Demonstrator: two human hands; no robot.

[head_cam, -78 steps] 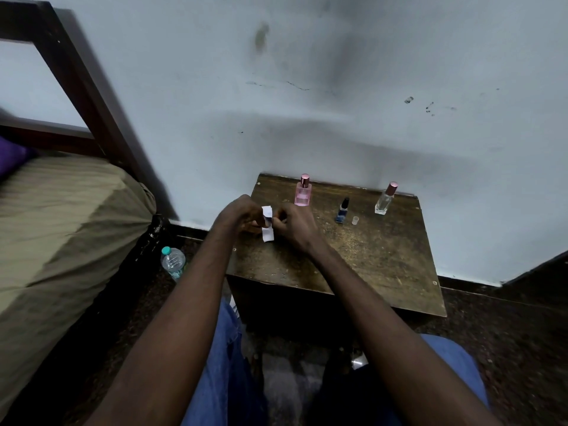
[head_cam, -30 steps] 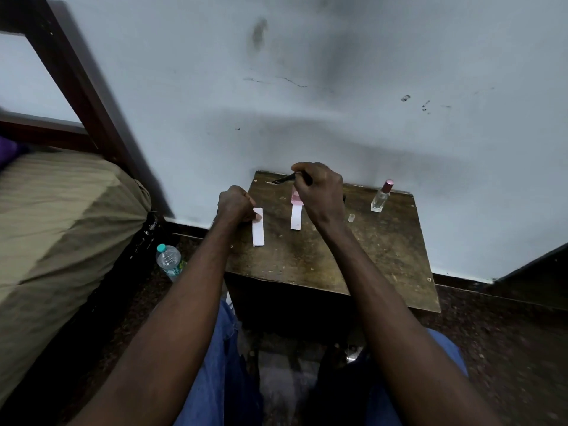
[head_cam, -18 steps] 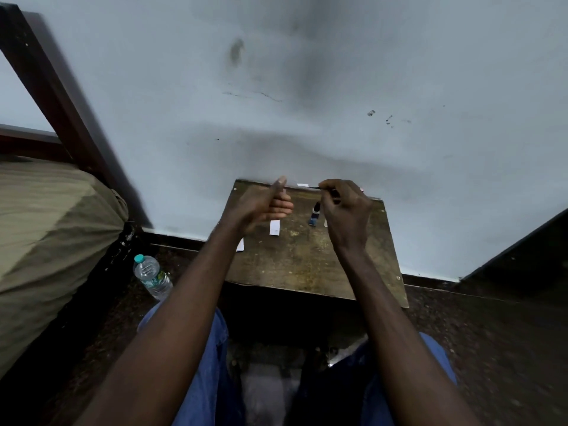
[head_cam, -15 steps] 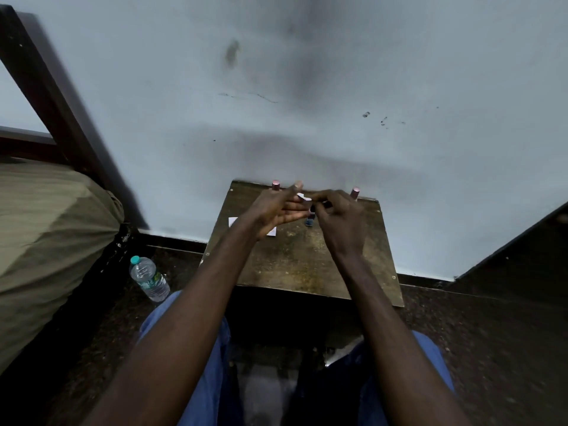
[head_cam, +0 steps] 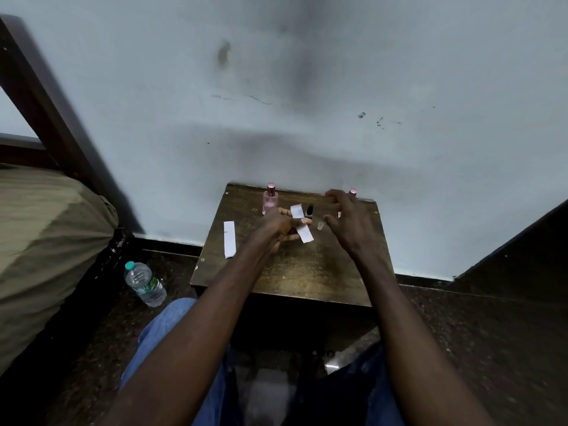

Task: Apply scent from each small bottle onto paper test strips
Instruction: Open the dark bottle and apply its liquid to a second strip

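On a small wooden table (head_cam: 292, 278), my left hand (head_cam: 281, 224) pinches a white paper strip (head_cam: 302, 226) that slants over the tabletop. A second white strip (head_cam: 229, 239) lies flat near the left edge. A pink bottle (head_cam: 270, 199) with a pink cap stands at the back. A small dark bottle (head_cam: 309, 211) stands just beyond the held strip. My right hand (head_cam: 349, 221) hovers with fingers spread, holding nothing, in front of a bottle of which only the pink cap (head_cam: 353, 192) shows. A tiny clear cap (head_cam: 320, 226) rests between my hands.
The table stands against a pale wall (head_cam: 307, 103). A plastic water bottle (head_cam: 144, 284) lies on the dark floor to the left, beside a bed with an olive cover (head_cam: 46, 241) and a dark wooden frame (head_cam: 46, 103). My knees in blue jeans (head_cam: 172, 333) are below the table.
The dark bottle now stands capped on the table and my right hand has left it, open. My left hand has taken up a fresh strip; one strip lies at the left.
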